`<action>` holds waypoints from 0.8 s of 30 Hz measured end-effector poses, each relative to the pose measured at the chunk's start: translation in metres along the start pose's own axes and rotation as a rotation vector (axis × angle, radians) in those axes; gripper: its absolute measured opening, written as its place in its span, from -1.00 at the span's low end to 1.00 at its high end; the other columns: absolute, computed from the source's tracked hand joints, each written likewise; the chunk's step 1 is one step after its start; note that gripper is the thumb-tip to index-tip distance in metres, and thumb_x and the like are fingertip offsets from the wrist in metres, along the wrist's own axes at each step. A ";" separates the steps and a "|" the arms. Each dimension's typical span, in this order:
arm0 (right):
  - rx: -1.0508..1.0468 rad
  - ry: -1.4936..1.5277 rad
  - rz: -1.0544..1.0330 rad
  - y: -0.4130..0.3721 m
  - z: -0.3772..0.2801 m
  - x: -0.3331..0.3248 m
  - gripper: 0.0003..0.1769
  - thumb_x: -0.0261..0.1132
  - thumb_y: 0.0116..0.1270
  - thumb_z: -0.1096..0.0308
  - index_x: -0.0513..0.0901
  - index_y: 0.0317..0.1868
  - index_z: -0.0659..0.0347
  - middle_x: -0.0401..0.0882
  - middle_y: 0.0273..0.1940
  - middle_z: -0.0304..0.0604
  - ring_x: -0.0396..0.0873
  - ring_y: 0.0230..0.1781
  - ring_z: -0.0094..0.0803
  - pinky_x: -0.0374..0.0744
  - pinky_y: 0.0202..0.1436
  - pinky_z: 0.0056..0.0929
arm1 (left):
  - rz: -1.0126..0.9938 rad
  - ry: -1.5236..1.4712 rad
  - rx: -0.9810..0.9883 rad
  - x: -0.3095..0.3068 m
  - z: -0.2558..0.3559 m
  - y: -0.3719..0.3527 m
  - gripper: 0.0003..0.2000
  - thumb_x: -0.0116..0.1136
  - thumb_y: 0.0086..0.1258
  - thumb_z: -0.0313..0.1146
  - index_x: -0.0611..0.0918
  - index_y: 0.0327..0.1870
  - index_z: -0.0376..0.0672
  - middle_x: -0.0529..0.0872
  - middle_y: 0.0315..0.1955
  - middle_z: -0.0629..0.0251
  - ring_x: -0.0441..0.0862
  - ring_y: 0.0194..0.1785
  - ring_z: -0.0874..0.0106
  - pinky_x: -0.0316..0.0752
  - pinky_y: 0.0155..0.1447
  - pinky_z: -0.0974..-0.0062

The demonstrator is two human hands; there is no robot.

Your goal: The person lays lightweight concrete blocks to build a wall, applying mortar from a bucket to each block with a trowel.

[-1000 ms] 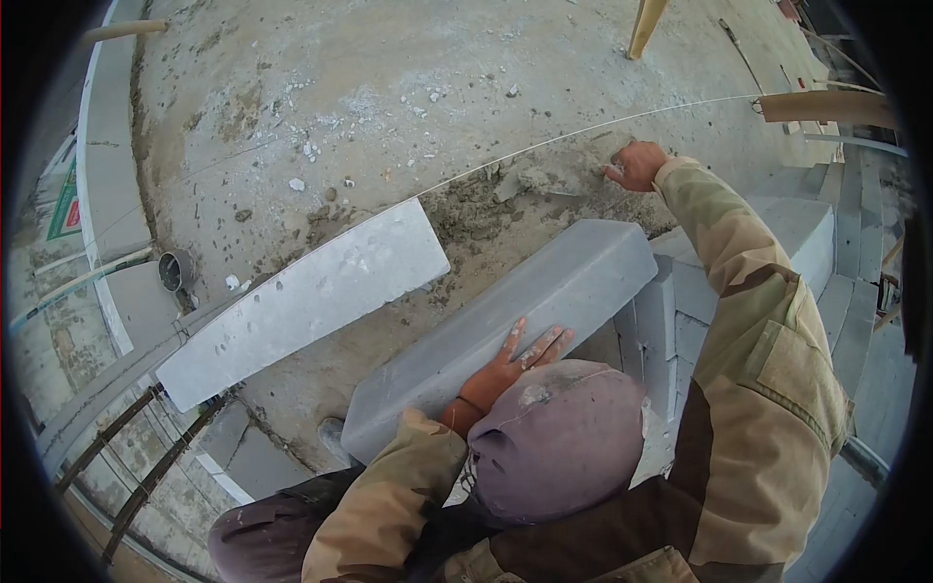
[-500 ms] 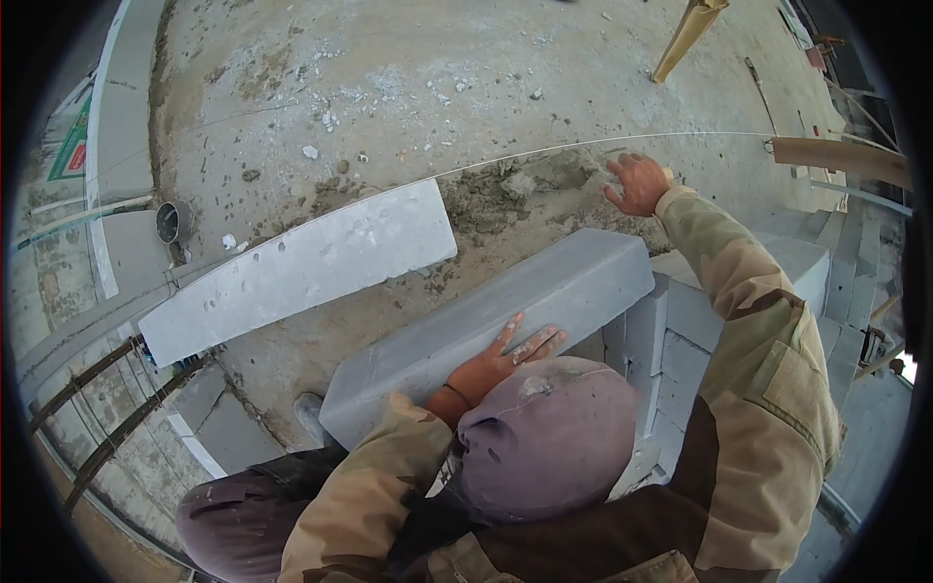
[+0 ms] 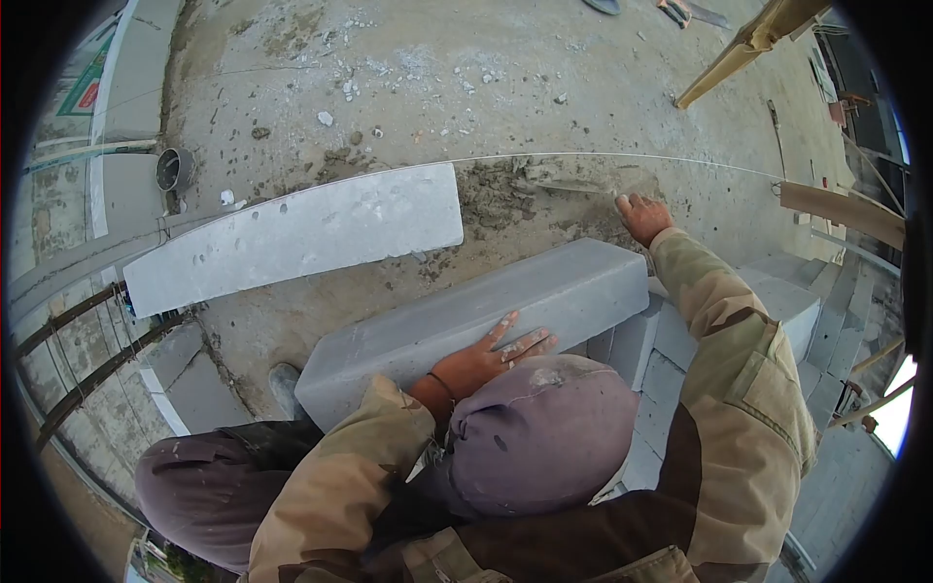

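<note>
A long grey concrete block (image 3: 476, 311) lies slanted in front of my knees. My left hand (image 3: 481, 361) rests flat on its near face, fingers spread, with pale dust on them. My right hand (image 3: 643, 218) is beyond the block's right end, low over a strip of wet mortar (image 3: 496, 199). Its fingers are curled; what they hold, if anything, cannot be made out. A pale block (image 3: 301, 238) lies along a taut string (image 3: 603, 154), left of the mortar.
Stacked grey blocks (image 3: 671, 364) stand on my right. A wooden post (image 3: 748, 53) rises at the upper right, and a board (image 3: 841, 214) sits at the string's right end. A pipe opening (image 3: 175, 169) shows at left. Rubble bits litter the floor beyond.
My right hand has moved slightly down in the view and its fingers are more curled. The mortar near it looks more spread out. My left hand stays on the block. The view has shifted slightly.
</note>
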State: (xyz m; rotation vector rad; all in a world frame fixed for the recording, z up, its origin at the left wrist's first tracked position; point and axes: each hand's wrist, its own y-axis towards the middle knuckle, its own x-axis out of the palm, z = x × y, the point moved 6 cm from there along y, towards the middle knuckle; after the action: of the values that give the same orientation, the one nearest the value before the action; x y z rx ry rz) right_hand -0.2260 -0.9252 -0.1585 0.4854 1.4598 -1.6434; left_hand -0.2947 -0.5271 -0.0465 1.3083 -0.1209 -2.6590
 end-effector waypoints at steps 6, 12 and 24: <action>-0.032 0.061 -0.109 -0.001 0.008 -0.027 -0.62 0.16 0.54 0.28 0.42 0.30 0.11 0.59 0.12 0.06 0.74 0.04 0.08 0.71 0.07 0.02 | -0.007 -0.024 0.019 -0.005 -0.002 0.001 -0.46 -0.10 0.64 -0.08 0.35 0.61 0.13 0.23 0.65 0.24 0.12 0.72 0.35 0.07 0.72 -0.25; 0.031 0.436 -0.134 -0.004 0.027 -0.054 -0.43 0.26 0.52 0.02 0.60 0.33 0.27 0.72 0.09 0.22 0.68 0.16 0.17 0.62 0.24 0.02 | 0.019 0.033 0.017 -0.004 -0.001 -0.001 -0.48 -0.07 0.62 -0.06 0.42 0.56 0.11 0.23 0.65 0.23 0.10 0.73 0.35 0.04 0.72 -0.29; -0.145 0.850 -0.005 0.049 -0.066 -0.018 -0.50 0.20 0.55 -0.01 0.79 -0.02 0.31 0.73 -0.28 0.37 0.71 -0.12 0.34 0.67 0.04 0.03 | 0.036 0.069 0.024 -0.001 0.000 -0.003 -0.47 -0.02 0.56 -0.12 0.44 0.53 0.06 0.28 0.61 0.23 0.12 0.72 0.31 0.01 0.73 -0.27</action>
State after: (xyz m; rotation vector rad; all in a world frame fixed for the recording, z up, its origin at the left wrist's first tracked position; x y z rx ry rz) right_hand -0.1928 -0.8547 -0.1903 1.1894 2.1566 -1.3650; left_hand -0.2943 -0.5238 -0.0466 1.3897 -0.1667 -2.5870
